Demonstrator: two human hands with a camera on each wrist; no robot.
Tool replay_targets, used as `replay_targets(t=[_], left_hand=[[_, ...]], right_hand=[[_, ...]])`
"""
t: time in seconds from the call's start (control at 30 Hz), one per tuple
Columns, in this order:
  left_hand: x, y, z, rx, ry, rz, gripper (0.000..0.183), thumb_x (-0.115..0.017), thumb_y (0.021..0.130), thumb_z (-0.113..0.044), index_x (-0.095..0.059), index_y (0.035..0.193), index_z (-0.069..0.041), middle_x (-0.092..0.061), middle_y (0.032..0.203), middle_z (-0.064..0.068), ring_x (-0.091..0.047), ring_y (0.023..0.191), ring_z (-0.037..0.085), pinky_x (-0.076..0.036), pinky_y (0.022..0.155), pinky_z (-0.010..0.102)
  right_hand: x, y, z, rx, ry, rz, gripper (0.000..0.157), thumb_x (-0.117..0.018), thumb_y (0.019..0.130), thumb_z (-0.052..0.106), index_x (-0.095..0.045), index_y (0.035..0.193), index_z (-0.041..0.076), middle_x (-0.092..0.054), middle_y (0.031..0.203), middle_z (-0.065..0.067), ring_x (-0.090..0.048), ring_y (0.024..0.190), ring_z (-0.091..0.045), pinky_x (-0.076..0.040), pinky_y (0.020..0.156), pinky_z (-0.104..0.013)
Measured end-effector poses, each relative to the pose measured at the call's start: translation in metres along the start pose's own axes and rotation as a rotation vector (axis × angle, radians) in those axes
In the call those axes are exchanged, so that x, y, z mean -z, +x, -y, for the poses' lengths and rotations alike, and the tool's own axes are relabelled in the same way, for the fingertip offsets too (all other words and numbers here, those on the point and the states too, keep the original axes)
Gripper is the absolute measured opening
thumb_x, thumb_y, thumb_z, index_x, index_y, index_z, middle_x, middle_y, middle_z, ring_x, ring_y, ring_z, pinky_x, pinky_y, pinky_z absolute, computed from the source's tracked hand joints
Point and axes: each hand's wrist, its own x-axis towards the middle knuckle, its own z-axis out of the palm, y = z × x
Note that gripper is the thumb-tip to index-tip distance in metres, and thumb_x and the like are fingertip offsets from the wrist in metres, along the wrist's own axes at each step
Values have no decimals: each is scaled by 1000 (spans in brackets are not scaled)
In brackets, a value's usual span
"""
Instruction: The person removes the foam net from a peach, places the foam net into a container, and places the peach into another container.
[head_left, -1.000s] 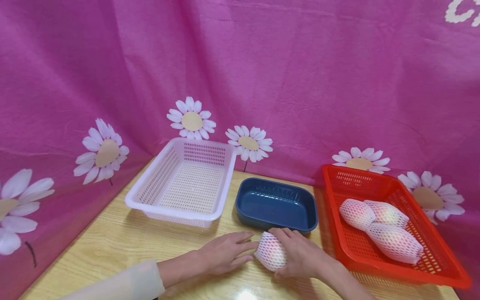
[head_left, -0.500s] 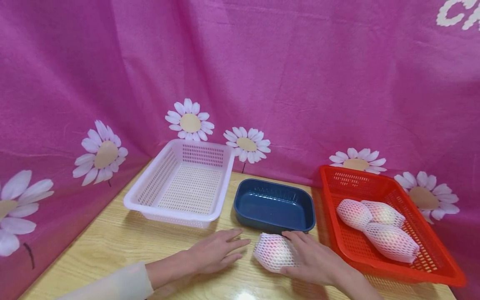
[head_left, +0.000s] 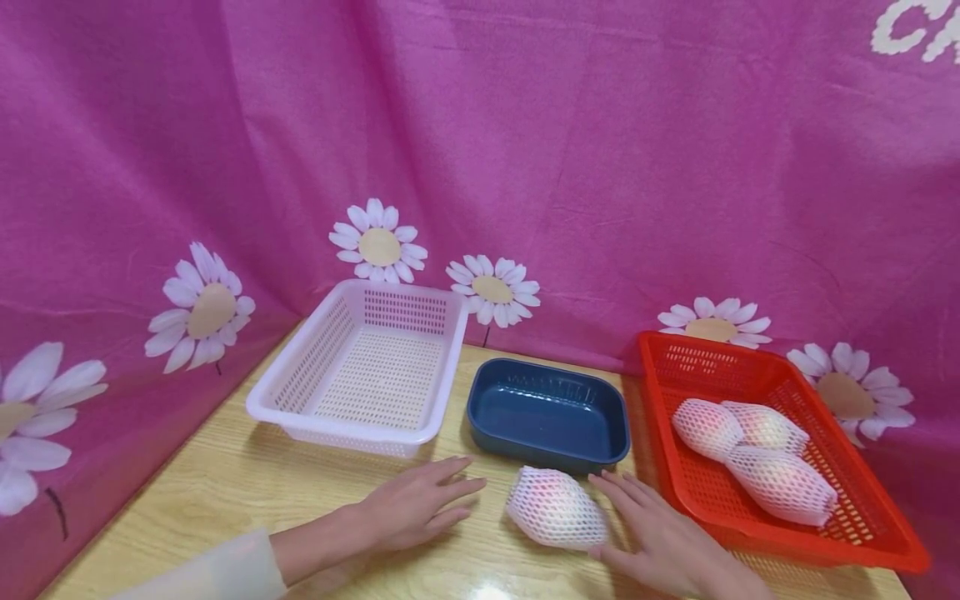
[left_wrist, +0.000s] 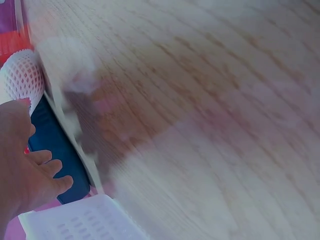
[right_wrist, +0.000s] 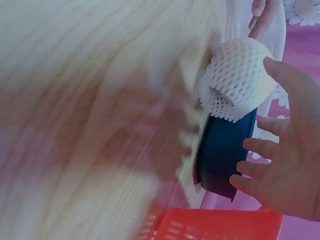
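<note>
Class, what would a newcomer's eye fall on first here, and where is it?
Probably the magenta cloth with white daisies, filling the background. Next, the red basket on the right, holding three netted fruits. Then a lone netted fruit on the table, between both hands, in front of the blue dish.

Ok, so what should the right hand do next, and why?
Probably lift the right hand gently away: it's spread open beside the netted fruit, which lies on the table in front of the blue tub, and the open left hand isn't holding it either.
</note>
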Motion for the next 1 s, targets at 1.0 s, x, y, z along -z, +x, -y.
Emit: replay_targets(t=[1.0], left_hand=[[19,-39,18,121,-91,-2,44,-52,104,-31,-53,145,-14,-46,146,24,-47,132,38,-41,105,52]], right_hand=[[-18,-35,-44,-231,96,125,93,-73,74,68,-48,148,18,-57,137,-7,-57,116,-33,-50,89,-61]])
